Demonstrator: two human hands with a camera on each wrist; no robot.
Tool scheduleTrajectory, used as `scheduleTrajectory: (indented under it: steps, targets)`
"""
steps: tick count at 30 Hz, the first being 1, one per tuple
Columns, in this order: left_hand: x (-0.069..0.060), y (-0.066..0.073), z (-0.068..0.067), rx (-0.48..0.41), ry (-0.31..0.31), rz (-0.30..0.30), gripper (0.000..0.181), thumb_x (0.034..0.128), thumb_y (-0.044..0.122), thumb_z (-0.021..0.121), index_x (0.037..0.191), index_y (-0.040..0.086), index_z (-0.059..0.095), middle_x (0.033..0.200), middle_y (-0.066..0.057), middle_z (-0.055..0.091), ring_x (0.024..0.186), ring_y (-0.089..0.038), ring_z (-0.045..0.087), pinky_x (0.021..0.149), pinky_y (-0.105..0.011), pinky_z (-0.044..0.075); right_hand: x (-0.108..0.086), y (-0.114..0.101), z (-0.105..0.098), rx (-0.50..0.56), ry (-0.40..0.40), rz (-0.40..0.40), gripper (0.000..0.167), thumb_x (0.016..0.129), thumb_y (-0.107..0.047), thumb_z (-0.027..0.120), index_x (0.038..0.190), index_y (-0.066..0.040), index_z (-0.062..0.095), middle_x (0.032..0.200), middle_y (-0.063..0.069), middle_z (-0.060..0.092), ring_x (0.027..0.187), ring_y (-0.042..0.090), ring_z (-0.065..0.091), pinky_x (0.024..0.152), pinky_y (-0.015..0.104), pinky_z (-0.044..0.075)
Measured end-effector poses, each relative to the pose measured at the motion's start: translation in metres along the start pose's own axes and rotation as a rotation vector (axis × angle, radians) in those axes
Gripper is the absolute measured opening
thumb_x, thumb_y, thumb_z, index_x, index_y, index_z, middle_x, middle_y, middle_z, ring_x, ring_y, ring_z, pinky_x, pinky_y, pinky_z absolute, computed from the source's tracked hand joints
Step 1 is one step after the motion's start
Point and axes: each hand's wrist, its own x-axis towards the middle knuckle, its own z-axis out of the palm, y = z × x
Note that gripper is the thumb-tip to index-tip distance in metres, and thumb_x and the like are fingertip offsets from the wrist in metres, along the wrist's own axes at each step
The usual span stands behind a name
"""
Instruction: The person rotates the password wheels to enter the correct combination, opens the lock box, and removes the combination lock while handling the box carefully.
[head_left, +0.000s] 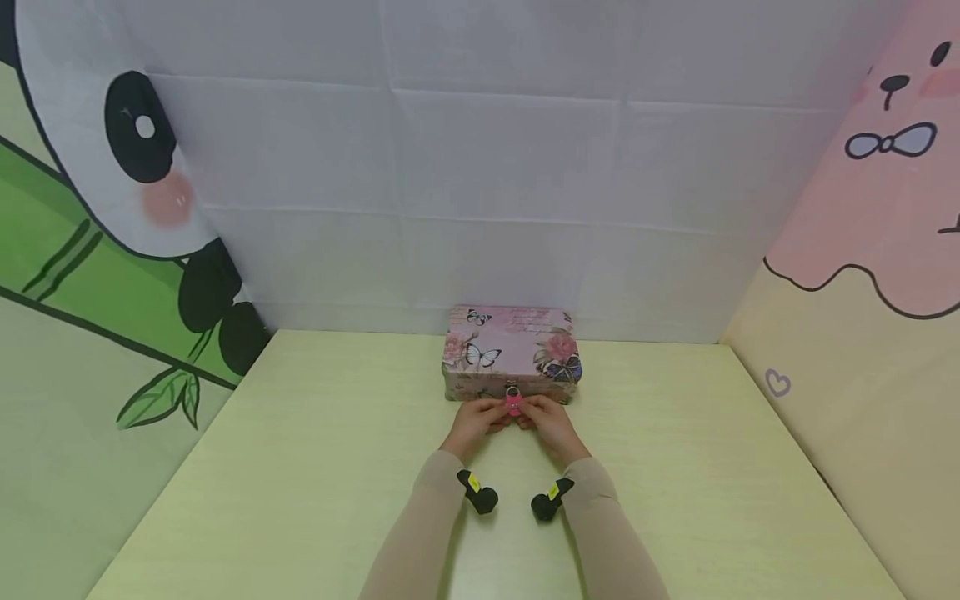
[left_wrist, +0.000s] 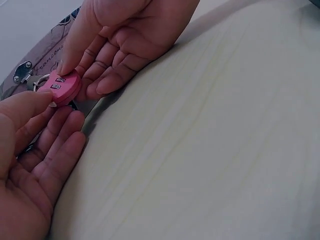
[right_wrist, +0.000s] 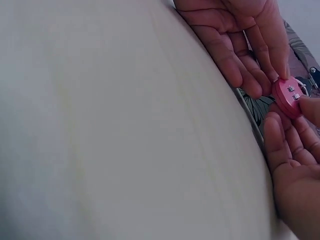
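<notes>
A small pink combination padlock hangs by its shackle at the front clasp of a floral box with butterflies on its lid, which is down. My left hand pinches the padlock's left side between thumb and fingers. From the other side, my right hand pinches it too, thumb on the front edge. Number windows show on the face of the padlock in the left wrist view. Its shackle meets the metal clasp; whether the shackle is locked I cannot tell.
The box stands at the back of a pale yellow table, near a white backdrop. Cartoon-printed panels flank the table at left and right. Black wrist cameras sit on both sleeves.
</notes>
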Motion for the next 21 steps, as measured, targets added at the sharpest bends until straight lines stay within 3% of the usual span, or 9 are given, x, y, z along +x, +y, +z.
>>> scheduleTrajectory:
  steps: [9,21]
  targets:
    - [0.0009,-0.0013,-0.0009,-0.012,0.000,0.001,0.028,0.0963,0.009,0.066,0.112,-0.014,0.066,0.096,-0.015,0.072,0.080,-0.014,0.068,0.079,-0.031,0.059,0.0007,0.0014,0.0000,0.082,0.013,0.008,0.025,0.100,0.000,0.056,0.120,0.016,0.051,0.082,0.003,0.065,0.071,0.014,0.061,0.065,0.023,0.055]
    - [-0.0022,0.0009,-0.0007,0.015,0.019,-0.006,0.027,0.0980,0.009,0.063,0.109,-0.015,0.067,0.092,-0.018,0.072,0.080,-0.017,0.069,0.080,-0.034,0.060,-0.0029,0.0000,0.0019,0.068,0.023,-0.027,0.026,0.099,0.003,0.056,0.121,0.016,0.053,0.084,0.002,0.066,0.070,0.013,0.062,0.065,0.021,0.055]
